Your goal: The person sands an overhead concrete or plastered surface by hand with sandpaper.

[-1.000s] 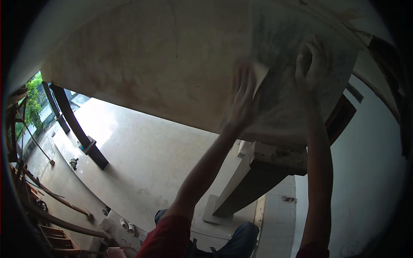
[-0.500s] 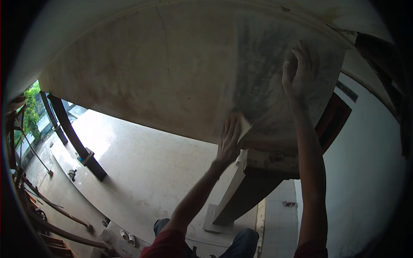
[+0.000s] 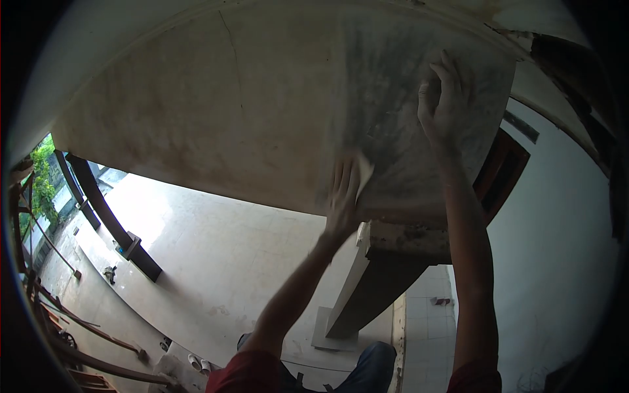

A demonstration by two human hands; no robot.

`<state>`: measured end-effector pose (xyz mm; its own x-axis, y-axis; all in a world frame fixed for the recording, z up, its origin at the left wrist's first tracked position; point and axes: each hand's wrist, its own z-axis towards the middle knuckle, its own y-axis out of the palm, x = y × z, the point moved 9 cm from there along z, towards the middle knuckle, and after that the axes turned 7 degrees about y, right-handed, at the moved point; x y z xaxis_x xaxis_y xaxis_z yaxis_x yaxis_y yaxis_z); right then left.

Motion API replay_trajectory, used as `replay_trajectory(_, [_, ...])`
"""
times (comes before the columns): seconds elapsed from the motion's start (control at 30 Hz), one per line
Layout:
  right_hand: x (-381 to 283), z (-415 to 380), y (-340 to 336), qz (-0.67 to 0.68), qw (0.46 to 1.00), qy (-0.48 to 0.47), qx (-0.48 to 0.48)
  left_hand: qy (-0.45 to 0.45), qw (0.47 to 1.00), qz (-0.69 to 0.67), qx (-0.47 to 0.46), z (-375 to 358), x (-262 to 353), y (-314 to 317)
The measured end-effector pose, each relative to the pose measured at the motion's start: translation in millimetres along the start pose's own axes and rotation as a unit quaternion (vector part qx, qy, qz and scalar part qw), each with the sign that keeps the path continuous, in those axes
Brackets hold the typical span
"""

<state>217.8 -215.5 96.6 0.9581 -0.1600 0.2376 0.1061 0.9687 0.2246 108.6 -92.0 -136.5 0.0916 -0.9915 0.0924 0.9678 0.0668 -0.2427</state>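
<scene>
My left hand (image 3: pixel 342 193) presses a pale tan sheet of sandpaper (image 3: pixel 366 173) against the lower part of a plastered wall panel (image 3: pixel 196 124). Its fingers lie over the sheet, and one corner of the paper sticks out to the right. Up and to the right, my right hand (image 3: pixel 447 101) leans on the panel with its fingers apart, holding nothing. Between the hands the surface is a dark, streaky grey patch (image 3: pixel 386 85), while plaster farther left is beige. A thin crack (image 3: pixel 232 52) runs down the upper panel.
Below the panel a pillar (image 3: pixel 367 288) rises from the pale floor (image 3: pixel 216 262). Dark posts (image 3: pixel 108 203) stand at the left. Wooden furniture frames (image 3: pixel 85 327) crowd the lower left, near a pair of white shoes (image 3: pixel 198 362). A white wall (image 3: pixel 550 262) is at right.
My left hand has slid slightly upward along the panel with the sandpaper. My right hand keeps its place on the panel; the whole view has shifted a little.
</scene>
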Motion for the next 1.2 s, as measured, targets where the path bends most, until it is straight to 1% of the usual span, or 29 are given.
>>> replay_trajectory(0.03, [-1, 0, 0, 0.006, 1.000, -0.004, 0.001, -0.036, 0.999, -0.002, -0.014, -52, -4, 14])
replay_trajectory(0.07, [0, 0, 0, 0.008, 1.000, -0.005, 0.001, -0.070, 0.997, -0.006, -0.031, -83, -7, 23])
replay_trajectory(0.17, [3, 1, 0, -0.003, 1.000, -0.003, 0.000, -0.036, 0.999, 0.035, -0.015, -61, -5, 22])
replay_trajectory(0.2, [2, -1, 1, -0.006, 1.000, 0.000, -0.003, -0.045, 0.998, 0.035, 0.006, -29, -10, 13])
replay_trajectory(0.23, [2, -1, 1, 0.000, 1.000, 0.002, -0.006, -0.050, 0.998, 0.035, 0.026, 24, -12, -3])
replay_trajectory(0.27, [2, -1, 1, 0.004, 1.000, 0.004, -0.006, -0.022, 0.996, 0.038, 0.082, 83, 1, -32])
replay_trajectory(0.3, [3, -1, 1, 0.009, 1.000, 0.004, -0.006, 0.018, 0.991, 0.052, 0.118, 137, 16, -57])
replay_trajectory(0.33, [3, -2, 1, 0.006, 1.000, -0.001, -0.006, 0.056, 0.983, 0.050, 0.165, 185, 15, -71])
replay_trajectory(0.37, [4, -3, 3, 0.002, 1.000, -0.005, -0.003, 0.099, 0.971, 0.049, 0.211, 215, 15, -81])
replay_trajectory(0.43, [5, -1, 4, -0.006, 1.000, -0.005, 0.003, 0.096, 0.973, 0.037, 0.205, 236, 15, -84])
replay_trajectory(0.47, [8, -3, 4, -0.008, 1.000, -0.001, 0.000, 0.093, 0.975, 0.031, 0.200, 239, 15, -83])
replay_trajectory(0.5, [7, -5, 3, -0.009, 1.000, 0.004, -0.007, 0.088, 0.981, 0.023, 0.169, 224, 15, -78])
replay_trajectory(0.53, [5, -9, 3, -0.001, 1.000, 0.008, -0.010, 0.082, 0.987, 0.015, 0.137, 194, 16, -72])
replay_trajectory(0.6, [5, -5, 1, 0.010, 1.000, 0.012, -0.007, 0.059, 0.997, 0.019, 0.045, 118, 7, -38])
replay_trajectory(0.63, [6, -6, 1, 0.011, 1.000, 0.012, -0.007, 0.067, 0.998, -0.016, 0.012, 67, 0, -20])
replay_trajectory(0.67, [6, -8, 2, 0.012, 1.000, 0.011, -0.004, 0.076, 0.996, -0.050, -0.021, 33, -5, -7])
replay_trajectory(0.77, [5, -8, -2, 0.014, 1.000, 0.011, 0.008, 0.087, 0.991, -0.097, -0.014, 13, -2, -9])
replay_trajectory(0.8, [4, -8, -3, 0.019, 1.000, 0.007, 0.009, 0.086, 0.994, -0.059, -0.025, 31, 0, -13])
replay_trajectory(0.83, [5, -7, -3, 0.015, 1.000, 0.007, 0.009, 0.088, 0.995, -0.021, -0.035, 70, 3, -19])
replay_trajectory(0.9, [7, -8, 0, 0.011, 1.000, 0.007, 0.008, 0.113, 0.993, -0.026, 0.015, 153, 13, -44])
replay_trajectory(0.93, [5, -10, 1, 0.008, 1.000, 0.004, 0.014, 0.124, 0.988, -0.056, 0.066, 197, 6, -52])
replay_trajectory(0.97, [5, -10, 1, 0.004, 1.000, 0.000, 0.022, 0.138, 0.980, -0.085, 0.117, 225, 3, -60])
replay_trajectory(1.03, [8, -8, 1, -0.004, 0.999, -0.004, 0.034, 0.097, 0.981, -0.131, 0.109, 242, 5, -72])
replay_trajectory(1.07, [10, -6, 1, -0.004, 0.999, -0.005, 0.034, 0.074, 0.980, -0.154, 0.104, 244, 5, -72])
replay_trajectory(1.13, [7, -10, 0, 0.002, 1.000, 0.004, 0.022, 0.045, 0.979, -0.165, 0.112, 192, 12, -70])
replay_trajectory(1.2, [7, -8, -1, 0.010, 1.000, 0.016, 0.011, 0.042, 0.992, -0.111, 0.033, 114, 7, -44])
